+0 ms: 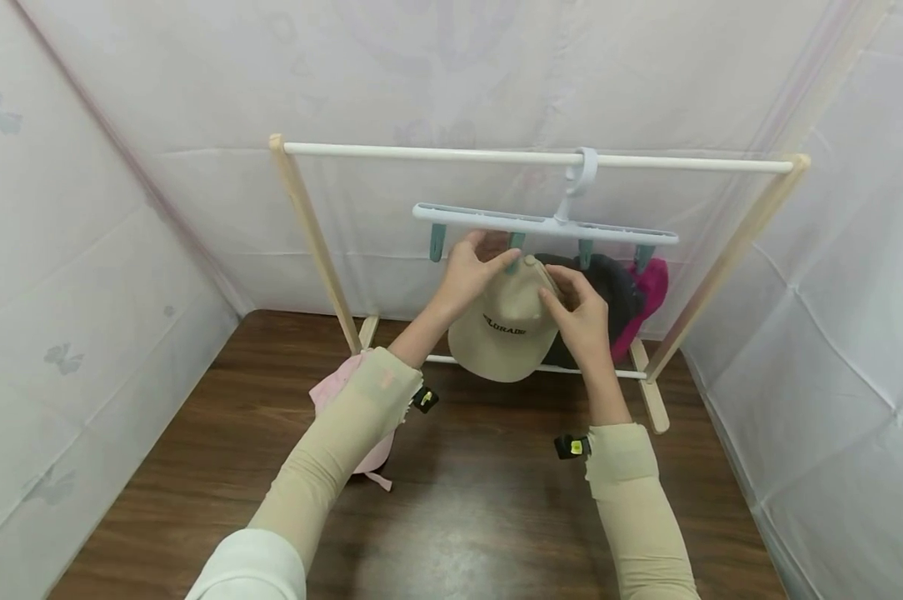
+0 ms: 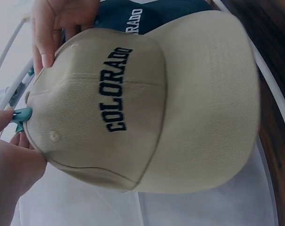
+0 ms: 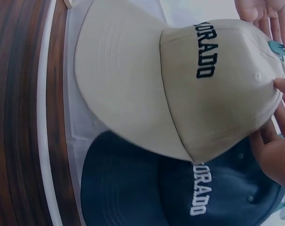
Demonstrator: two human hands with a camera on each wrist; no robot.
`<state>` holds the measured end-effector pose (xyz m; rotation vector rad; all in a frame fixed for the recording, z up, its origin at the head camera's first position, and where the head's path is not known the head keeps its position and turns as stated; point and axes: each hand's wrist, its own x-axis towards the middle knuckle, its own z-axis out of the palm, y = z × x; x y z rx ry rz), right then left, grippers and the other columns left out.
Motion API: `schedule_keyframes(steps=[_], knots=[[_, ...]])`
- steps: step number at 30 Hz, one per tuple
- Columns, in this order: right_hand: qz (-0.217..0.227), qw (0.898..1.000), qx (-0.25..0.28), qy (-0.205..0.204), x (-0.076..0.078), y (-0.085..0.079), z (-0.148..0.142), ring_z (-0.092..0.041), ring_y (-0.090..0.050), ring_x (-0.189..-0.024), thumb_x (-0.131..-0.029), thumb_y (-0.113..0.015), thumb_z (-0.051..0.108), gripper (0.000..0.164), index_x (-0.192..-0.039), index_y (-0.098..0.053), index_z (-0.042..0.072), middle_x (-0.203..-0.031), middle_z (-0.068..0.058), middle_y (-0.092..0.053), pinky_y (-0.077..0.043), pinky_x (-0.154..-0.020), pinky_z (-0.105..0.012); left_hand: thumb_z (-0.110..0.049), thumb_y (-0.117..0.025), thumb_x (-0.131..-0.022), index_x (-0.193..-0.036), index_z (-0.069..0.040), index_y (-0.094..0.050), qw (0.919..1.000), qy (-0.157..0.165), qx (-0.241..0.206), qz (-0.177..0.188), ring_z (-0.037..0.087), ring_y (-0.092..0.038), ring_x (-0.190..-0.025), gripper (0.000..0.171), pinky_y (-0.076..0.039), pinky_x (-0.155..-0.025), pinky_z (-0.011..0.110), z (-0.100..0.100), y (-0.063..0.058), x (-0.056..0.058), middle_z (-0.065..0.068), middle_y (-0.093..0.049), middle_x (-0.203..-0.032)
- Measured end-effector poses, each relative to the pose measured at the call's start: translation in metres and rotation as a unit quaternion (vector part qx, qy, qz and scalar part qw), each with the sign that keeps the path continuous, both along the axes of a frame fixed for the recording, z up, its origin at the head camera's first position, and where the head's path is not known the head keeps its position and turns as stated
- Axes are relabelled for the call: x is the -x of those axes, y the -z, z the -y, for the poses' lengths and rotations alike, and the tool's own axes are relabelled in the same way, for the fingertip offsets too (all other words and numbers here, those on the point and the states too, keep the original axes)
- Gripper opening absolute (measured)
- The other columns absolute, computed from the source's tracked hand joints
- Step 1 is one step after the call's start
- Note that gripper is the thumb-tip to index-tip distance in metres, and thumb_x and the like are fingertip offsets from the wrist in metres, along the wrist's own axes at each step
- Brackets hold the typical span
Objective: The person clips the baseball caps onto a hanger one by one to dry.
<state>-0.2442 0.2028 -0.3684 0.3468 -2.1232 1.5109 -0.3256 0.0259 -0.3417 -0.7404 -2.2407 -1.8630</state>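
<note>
Room to pass lies between the wooden left post (image 1: 316, 242) and the left hand (image 1: 466, 271); right of the beige cap (image 1: 506, 317), the dark cap (image 1: 621, 293) blocks the way.

Beige baseball cap (image 1: 506, 292), dark COLORADO lettering across its front, held crown uppermost with the curved brim below; my right hand (image 1: 582, 317) grips the crown's side. Teal clip (image 2: 23, 114), on the pale hanger (image 1: 489, 218), is pinched by my left hand (image 1: 470, 271) at the crown's top edge.
</note>
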Motion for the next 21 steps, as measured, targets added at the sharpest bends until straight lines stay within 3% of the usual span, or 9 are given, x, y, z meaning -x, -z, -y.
schedule_keyframes(steps=[5, 9, 15, 21], knots=[[-0.031, 0.999, -0.005, 0.003, 0.0, -0.001, 0.0, -0.029, -0.059, -0.109, -0.088, -0.065, 0.003, 0.034, -0.122, -0.059, 0.0, -0.12, -0.016, -0.061, -0.047, -0.093, -0.045, -0.016, -0.069, -0.088, -0.127, 0.0, -0.052, 0.9978, 0.013, -0.026, -0.059, 0.028, -0.055, -0.117, 0.045, -0.044, -0.098, 0.036, 0.001, 0.001, 0.0, 0.014, -0.058, -0.125], [-0.063, 0.998, -0.01, 0.009, -0.001, 0.001, 0.001, -0.036, -0.058, -0.106, -0.087, -0.063, -0.005, 0.031, -0.118, -0.059, -0.005, -0.117, -0.021, -0.061, -0.046, -0.093, -0.049, -0.008, -0.064, -0.089, -0.124, -0.001, -0.056, 0.9905, -0.002, -0.005, -0.137, 0.025, -0.053, -0.12, 0.036, -0.042, -0.101, 0.034, 0.006, 0.005, -0.003, 0.012, -0.058, -0.125], [-0.098, 0.994, -0.041, 0.033, 0.008, 0.013, -0.004, -0.033, -0.06, -0.097, -0.086, -0.064, -0.005, 0.027, -0.112, -0.064, 0.001, -0.109, -0.015, -0.063, -0.048, -0.087, -0.046, -0.011, -0.062, -0.087, -0.126, -0.009, -0.059, 0.9742, -0.054, 0.046, -0.214, 0.009, -0.05, -0.122, 0.039, -0.037, -0.103, 0.024, 0.017, 0.011, -0.011, 0.002, -0.06, -0.127], [-0.118, 0.988, -0.095, 0.039, 0.007, 0.017, 0.0, -0.018, -0.061, -0.093, -0.088, -0.066, 0.004, 0.026, -0.112, -0.066, 0.011, -0.105, -0.003, -0.066, -0.05, -0.084, -0.034, -0.009, -0.06, -0.086, -0.123, -0.006, -0.061, 0.9509, -0.054, 0.068, -0.297, 0.015, -0.051, -0.122, 0.037, -0.037, -0.104, 0.028, 0.026, 0.019, -0.02, 0.006, -0.059, -0.127]])
